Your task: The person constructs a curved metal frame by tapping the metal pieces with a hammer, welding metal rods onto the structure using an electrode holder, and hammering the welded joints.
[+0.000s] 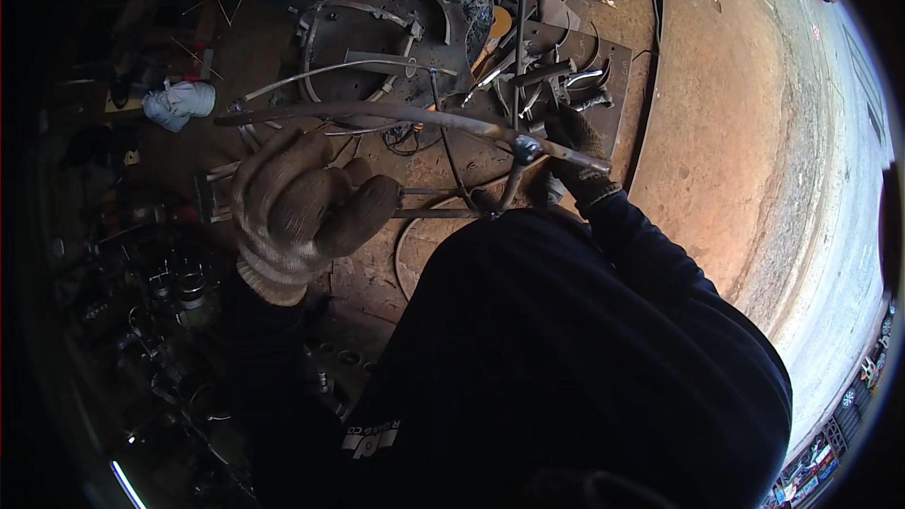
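Observation:
A welded metal tube frame (377,111) stretches across the view in front of me, its upper tube long and curved. A dark weld joint (526,148) ties a short bent leg to that tube near its right end. My right hand (577,146), in a dark, dirty work glove, is closed around the tube's right end; part of its fingers is in shadow. Just below the tube's left part is my left hand (306,198), in a worn grey-brown glove. Its fingers are loosely bent and apart, with nothing seen between them.
Beyond the frame, a metal plate (617,66) carries several cut tubes and curved pieces. A crumpled pale cloth (179,104) lies at far left. Dark machine parts (189,292) crowd the lower left. A black cable (650,66) runs beside the reddish ground at right.

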### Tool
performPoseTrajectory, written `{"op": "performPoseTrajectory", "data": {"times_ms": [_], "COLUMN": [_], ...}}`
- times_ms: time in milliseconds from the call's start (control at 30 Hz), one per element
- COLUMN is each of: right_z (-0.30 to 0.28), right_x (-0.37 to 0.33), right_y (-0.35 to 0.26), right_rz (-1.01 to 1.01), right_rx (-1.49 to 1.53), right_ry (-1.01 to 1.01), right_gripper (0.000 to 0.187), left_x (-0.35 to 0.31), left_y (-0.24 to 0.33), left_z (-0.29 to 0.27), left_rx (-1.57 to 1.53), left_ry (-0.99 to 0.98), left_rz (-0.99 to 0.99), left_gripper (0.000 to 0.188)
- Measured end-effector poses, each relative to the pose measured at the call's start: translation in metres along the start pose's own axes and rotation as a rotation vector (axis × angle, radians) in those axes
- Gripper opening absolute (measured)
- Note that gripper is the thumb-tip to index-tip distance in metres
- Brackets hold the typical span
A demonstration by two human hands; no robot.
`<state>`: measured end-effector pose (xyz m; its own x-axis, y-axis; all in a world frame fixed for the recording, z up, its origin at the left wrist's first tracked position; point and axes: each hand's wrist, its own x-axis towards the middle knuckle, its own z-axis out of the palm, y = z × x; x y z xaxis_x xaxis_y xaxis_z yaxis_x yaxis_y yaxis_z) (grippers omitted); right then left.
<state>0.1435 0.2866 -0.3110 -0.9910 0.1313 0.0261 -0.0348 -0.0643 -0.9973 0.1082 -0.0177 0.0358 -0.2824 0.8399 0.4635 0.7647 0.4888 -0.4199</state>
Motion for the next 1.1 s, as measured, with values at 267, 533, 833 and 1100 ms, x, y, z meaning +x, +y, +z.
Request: {"op": "performPoseTrajectory", "data": {"times_ms": [267,533,833,1100], "right_z": [-0.008,0.014,0.043,0.056], "right_x": [0.001,0.006,0.012,0.026], "right_y": [-0.019,-0.055,-0.084,-0.099], "right_rz": [0.306,0.313,-0.113,-0.118], "right_rx": [0.043,0.060,-0.294,-0.411], "right_ry": [0.012,0.037,-0.251,-0.317], "right_gripper": [0.058,0.054,0.049,0.047], "left_x": [0.013,-0.049,-0.066,-0.058], "left_y": [0.000,0.028,0.040,0.034], "left_z": [0.005,0.062,0.068,0.059], "left_rx": [-0.056,0.005,-0.083,-0.255], "left_ry": [0.046,-0.067,-0.278,-0.098], "left_rz": [0.047,-0.280,-0.753,-0.931], "left_gripper": [0.043,0.058,0.089,0.099]}}
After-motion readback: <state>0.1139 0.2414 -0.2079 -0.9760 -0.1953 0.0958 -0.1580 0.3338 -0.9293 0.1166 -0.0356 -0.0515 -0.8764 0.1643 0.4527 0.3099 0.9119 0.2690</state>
